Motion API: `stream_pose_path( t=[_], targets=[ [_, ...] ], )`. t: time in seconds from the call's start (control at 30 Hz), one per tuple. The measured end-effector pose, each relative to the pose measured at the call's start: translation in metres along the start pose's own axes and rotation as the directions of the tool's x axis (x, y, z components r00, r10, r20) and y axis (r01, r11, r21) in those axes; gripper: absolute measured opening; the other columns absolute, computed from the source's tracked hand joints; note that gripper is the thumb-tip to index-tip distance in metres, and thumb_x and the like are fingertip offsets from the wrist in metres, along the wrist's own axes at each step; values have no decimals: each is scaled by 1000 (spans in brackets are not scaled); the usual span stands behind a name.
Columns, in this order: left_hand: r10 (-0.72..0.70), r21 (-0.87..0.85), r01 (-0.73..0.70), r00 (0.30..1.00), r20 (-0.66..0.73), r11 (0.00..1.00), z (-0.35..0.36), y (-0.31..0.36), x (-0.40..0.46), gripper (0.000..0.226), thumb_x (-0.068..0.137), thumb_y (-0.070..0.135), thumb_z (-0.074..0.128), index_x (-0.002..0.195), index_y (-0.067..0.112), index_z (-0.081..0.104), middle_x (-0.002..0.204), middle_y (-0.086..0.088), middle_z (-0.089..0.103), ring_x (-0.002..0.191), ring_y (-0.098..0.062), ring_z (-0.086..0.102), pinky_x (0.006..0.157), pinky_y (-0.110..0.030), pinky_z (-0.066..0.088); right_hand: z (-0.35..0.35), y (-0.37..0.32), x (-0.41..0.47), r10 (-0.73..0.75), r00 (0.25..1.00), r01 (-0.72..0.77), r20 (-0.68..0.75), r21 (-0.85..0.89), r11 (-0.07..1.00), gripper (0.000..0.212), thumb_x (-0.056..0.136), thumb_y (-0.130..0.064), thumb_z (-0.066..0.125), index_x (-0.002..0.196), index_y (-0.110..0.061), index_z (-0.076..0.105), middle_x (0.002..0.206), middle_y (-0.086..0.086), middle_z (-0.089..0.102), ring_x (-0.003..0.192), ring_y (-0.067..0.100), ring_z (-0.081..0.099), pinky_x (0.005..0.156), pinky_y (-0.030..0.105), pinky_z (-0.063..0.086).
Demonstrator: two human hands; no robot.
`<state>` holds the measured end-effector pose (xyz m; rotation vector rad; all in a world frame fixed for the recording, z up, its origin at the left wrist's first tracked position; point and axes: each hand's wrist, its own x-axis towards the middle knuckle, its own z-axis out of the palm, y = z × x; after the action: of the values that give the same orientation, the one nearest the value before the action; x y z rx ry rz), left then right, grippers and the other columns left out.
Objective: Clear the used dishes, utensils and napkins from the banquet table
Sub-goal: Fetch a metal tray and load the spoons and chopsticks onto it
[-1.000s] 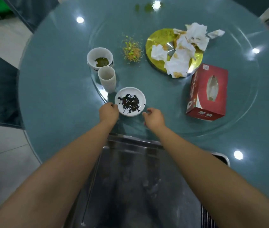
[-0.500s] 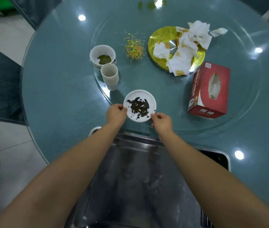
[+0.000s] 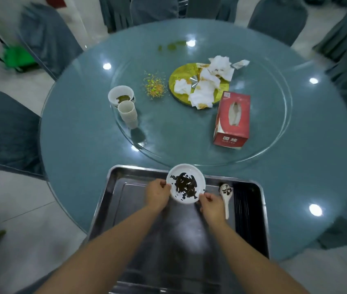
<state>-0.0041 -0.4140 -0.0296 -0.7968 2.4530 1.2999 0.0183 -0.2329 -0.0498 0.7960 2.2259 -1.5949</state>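
Note:
A small white plate [image 3: 186,168] smeared with dark sauce is held over the far end of a steel tray [image 3: 126,187]. My left hand [image 3: 157,194] grips its left rim and my right hand [image 3: 211,205] its near right rim. A white spoon [image 3: 226,195] lies in the tray to the right, beside dark chopsticks [image 3: 244,209]. On the glass turntable [image 3: 274,134] stand a white bowl with green residue [image 3: 121,96], a stack of white cups [image 3: 128,114], a gold plate [image 3: 177,78] covered in crumpled napkins [image 3: 207,85], and scattered food crumbs [image 3: 154,87].
A red tissue box [image 3: 233,119] lies on the turntable's right side. Green smears [image 3: 171,46] mark the far table edge. Grey-covered chairs [image 3: 5,128] ring the round table [image 3: 73,134]. A green bin [image 3: 18,58] stands on the floor at far left.
Both hands closed on the sauce plate, lifted it off the turntable and drew it back over the tray. The view pulled back, showing the spoon and chopsticks in the tray.

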Motion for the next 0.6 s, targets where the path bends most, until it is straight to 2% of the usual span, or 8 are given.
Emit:
stream_pose_path(
  t=[0.1,0.17,0.23,0.33,0.4,0.47,0.53,0.6],
  targets=[
    [-65,49,62,996,67,997,17,-15,-25,10,90,20,66,88,13,73,87,-8,74,86,-24,69,72,-25,47,-15,31,-15,72,997,-72,-5,-31,997,19,92,-19,64,80,-8,72,69,10,71,65,23,61,73,42,55],
    [-114,50,109,987,114,993,29,-25,-36,13,89,19,66,81,10,69,83,-14,73,83,-31,70,75,-32,54,-24,44,-21,113,994,-112,6,-41,993,16,94,-19,62,87,-8,72,76,14,72,70,26,64,78,47,56],
    [-154,44,149,976,154,988,39,-30,-42,18,90,20,66,82,4,70,82,-20,73,80,-34,71,78,-41,58,-32,51,-23,128,992,-128,-1,-45,991,12,93,-16,62,86,-10,69,77,17,72,72,28,65,80,49,57],
    [-152,45,146,968,198,988,52,-30,-46,19,90,15,66,87,-2,72,83,-22,73,74,-28,68,76,-40,58,-42,51,-23,113,993,-114,-20,-52,992,9,91,-11,62,89,-10,71,73,9,72,65,20,64,71,38,57],
    [-116,30,112,968,223,993,59,-25,-49,15,87,8,63,91,-1,74,84,-20,73,72,-22,64,71,-37,55,-48,48,-23,95,995,-97,-27,-82,992,13,90,-12,62,98,-10,73,77,3,72,70,16,64,65,27,51],
    [-75,48,66,970,232,997,63,-22,-51,16,87,7,60,94,2,74,89,-18,74,78,-25,67,76,-38,55,-51,44,-24,71,997,-74,-24,-109,991,15,92,-13,61,102,-11,72,83,2,72,78,18,67,66,26,51],
    [-45,70,29,967,251,997,61,-20,-52,21,87,8,57,100,7,73,95,-15,74,89,-30,69,83,-39,56,-51,39,-26,23,999,-28,-29,-151,988,19,93,-12,58,106,-5,70,94,8,74,84,21,66,75,30,52],
    [-8,87,-17,962,274,996,54,-20,-52,24,88,9,57,106,11,73,99,-10,75,94,-26,69,86,-37,55,-48,32,-29,-21,999,16,-24,-206,978,23,95,-11,56,112,-5,69,99,7,72,84,15,60,74,20,47]
  ],
)
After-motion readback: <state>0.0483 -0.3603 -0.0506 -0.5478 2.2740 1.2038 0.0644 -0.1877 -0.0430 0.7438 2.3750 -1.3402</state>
